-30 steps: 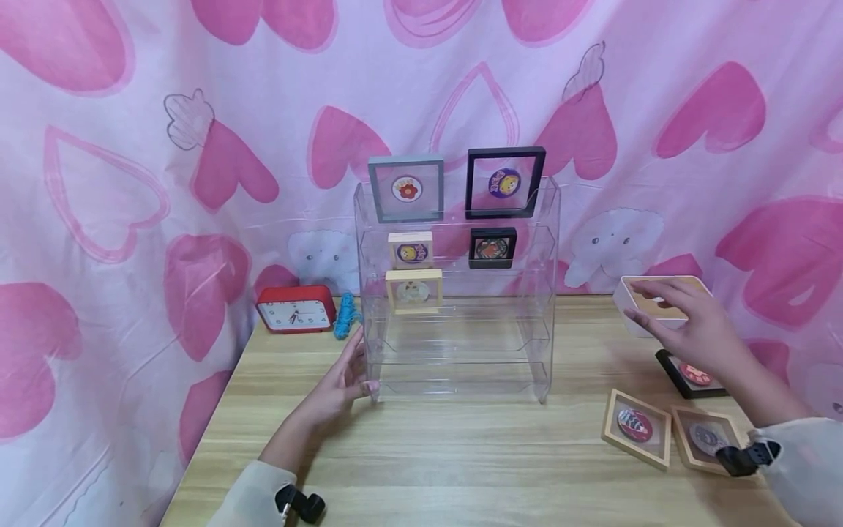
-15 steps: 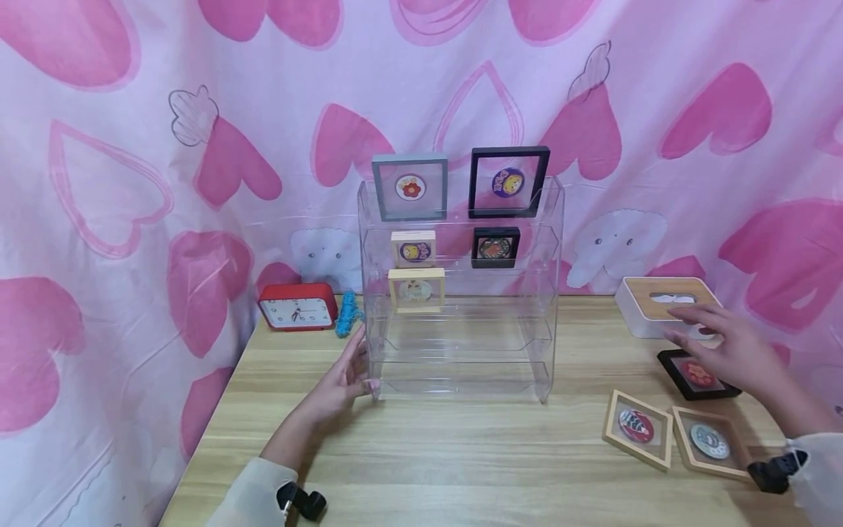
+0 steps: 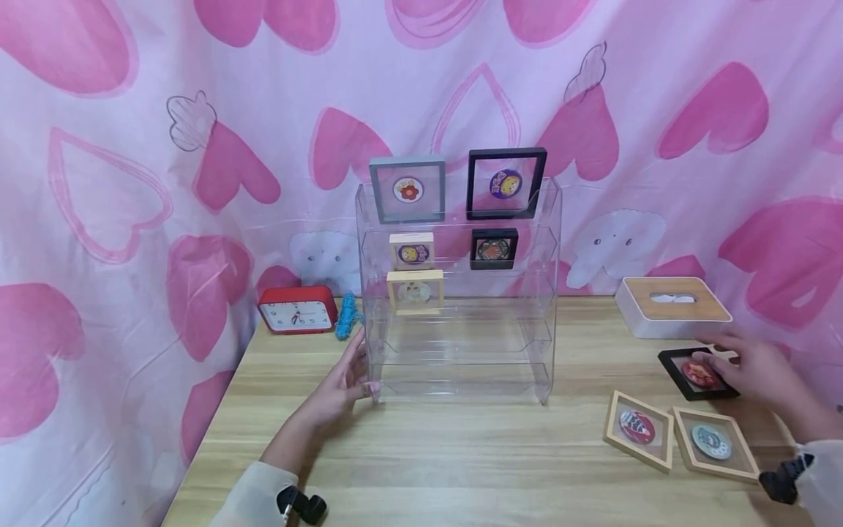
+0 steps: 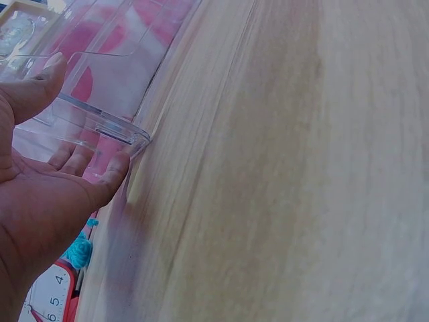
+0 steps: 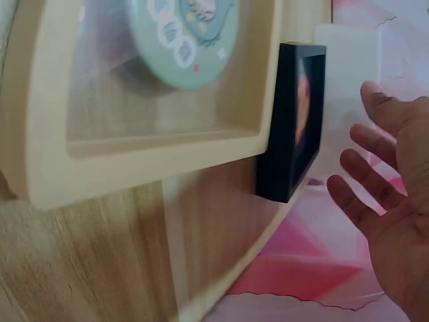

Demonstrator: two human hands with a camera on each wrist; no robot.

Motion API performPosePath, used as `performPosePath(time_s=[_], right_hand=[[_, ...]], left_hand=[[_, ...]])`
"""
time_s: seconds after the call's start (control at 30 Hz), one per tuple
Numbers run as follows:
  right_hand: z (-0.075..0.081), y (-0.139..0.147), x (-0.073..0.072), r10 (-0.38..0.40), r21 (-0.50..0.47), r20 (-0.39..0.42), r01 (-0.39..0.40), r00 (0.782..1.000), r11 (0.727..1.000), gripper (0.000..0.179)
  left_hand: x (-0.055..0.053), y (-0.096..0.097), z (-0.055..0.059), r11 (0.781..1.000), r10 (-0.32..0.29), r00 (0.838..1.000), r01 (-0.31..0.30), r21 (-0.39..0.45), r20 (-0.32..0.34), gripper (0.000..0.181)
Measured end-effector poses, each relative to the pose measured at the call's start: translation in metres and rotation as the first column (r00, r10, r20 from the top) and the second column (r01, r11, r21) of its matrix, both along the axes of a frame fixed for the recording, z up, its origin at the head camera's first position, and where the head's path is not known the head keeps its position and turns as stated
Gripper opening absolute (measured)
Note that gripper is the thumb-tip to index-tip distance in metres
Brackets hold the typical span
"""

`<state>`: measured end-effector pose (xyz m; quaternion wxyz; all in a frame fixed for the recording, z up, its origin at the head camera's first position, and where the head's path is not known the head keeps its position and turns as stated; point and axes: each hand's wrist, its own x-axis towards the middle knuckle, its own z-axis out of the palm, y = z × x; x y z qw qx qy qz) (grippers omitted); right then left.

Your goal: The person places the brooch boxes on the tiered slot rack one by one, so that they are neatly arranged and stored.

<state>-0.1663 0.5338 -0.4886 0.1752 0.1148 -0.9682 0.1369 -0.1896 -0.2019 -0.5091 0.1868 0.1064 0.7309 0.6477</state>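
Note:
A clear acrylic tiered rack (image 3: 461,380) stands on the table, with small badge frames on its upper tiers. My left hand (image 3: 336,388) touches the rack's lower left side, its thumb at the front edge and its fingers along the side; in the left wrist view these fingers are fairly straight. At the right, my right hand (image 3: 757,373) reaches over the edge of a black frame (image 3: 675,369) with a red round badge. Its fingers are spread, apart from the frame in the right wrist view. Two wooden frames lie nearer: one with a red badge (image 3: 637,428), one with a green badge (image 3: 713,443).
A white tissue box (image 3: 672,318) with a wooden top sits behind the black frame. Left of the rack are a red alarm clock (image 3: 296,309) and a blue bundle of cord (image 3: 346,316). A pink heart-print curtain (image 3: 421,88) hangs behind the table.
My right hand has moved down and to the right, from in front of the tissue box to the black frame. The left hand stays at the rack.

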Motion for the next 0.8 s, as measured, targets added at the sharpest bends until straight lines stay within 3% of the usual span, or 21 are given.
performPosePath(time_s=[0.13, 0.3, 0.57, 0.8], right_hand=[[-0.005, 0.004, -0.001, -0.028, -0.002, 0.105, 0.028, 0.994, 1.000, 0.041], [-0.009, 0.006, -0.004, -0.067, -0.043, 0.226, 0.078, 0.972, 0.996, 0.040], [-0.014, 0.010, -0.008, -0.085, -0.053, 0.230, 0.099, 0.969, 0.994, 0.032], [-0.017, 0.015, -0.010, -0.118, -0.042, 0.287, 0.135, 0.951, 0.990, 0.029]], left_hand=[[-0.001, -0.001, -0.001, 1.000, -0.003, 1.000, 0.003, 0.003, -0.001, 0.110], [-0.001, -0.001, -0.002, 1.000, -0.008, 1.000, 0.008, 0.006, 0.006, 0.109], [-0.001, -0.001, -0.001, 1.000, -0.008, 1.000, 0.008, 0.006, 0.005, 0.108], [0.000, 0.001, 0.000, 1.000, 0.006, 1.000, -0.006, 0.006, 0.018, 0.109]])
